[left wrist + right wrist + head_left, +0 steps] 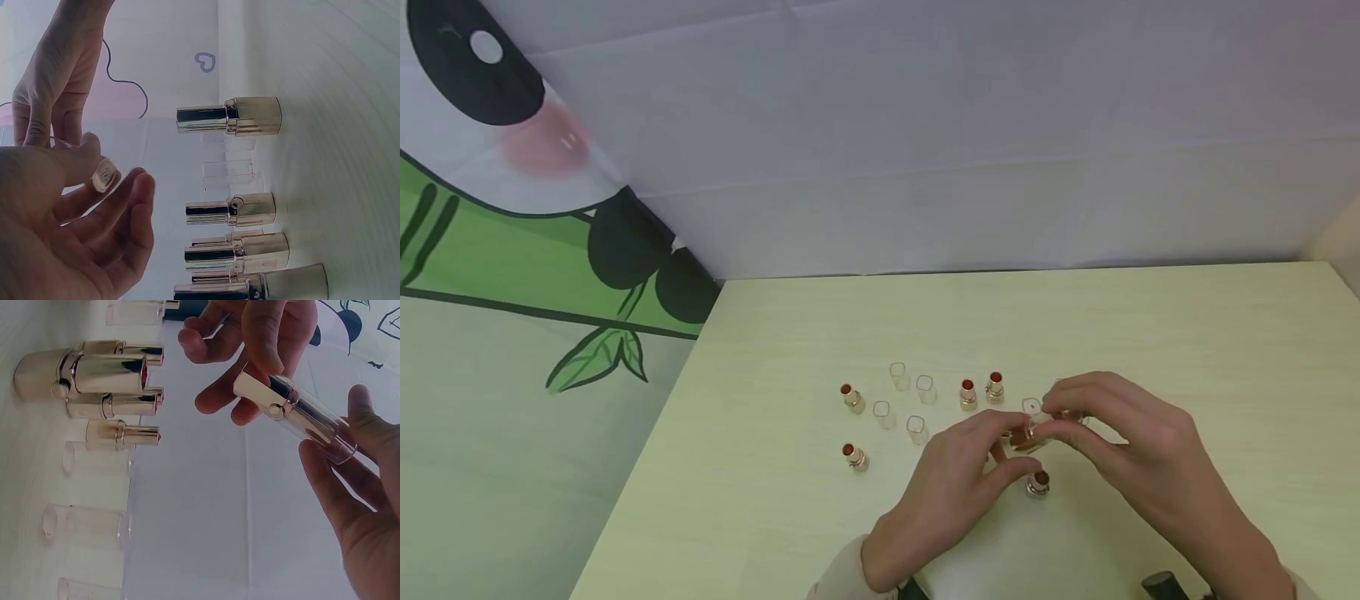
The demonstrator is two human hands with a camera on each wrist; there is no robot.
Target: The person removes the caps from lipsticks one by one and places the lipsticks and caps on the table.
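My left hand [951, 479] pinches the gold base of a lipstick [262, 390] between thumb and fingers. A clear cap [334, 440] sits over the lipstick's upper part, and the thumb and fingertips of my right hand [1138, 437] grip its closed end. The lipstick is tilted and held above the table between both hands. In the left wrist view only the gold end shows past the left thumb. Just below the hands stands an uncapped lipstick [1037, 484] with a red tip.
More uncapped lipsticks stand on the pale table [760, 517]: two at the left, including one red-tipped lipstick [854, 457], and two behind the hands. Several clear caps [917, 430] stand between these groups. Another cap [1032, 406] is partly hidden by the hands. A dark object [1165, 585] shows near the right forearm.
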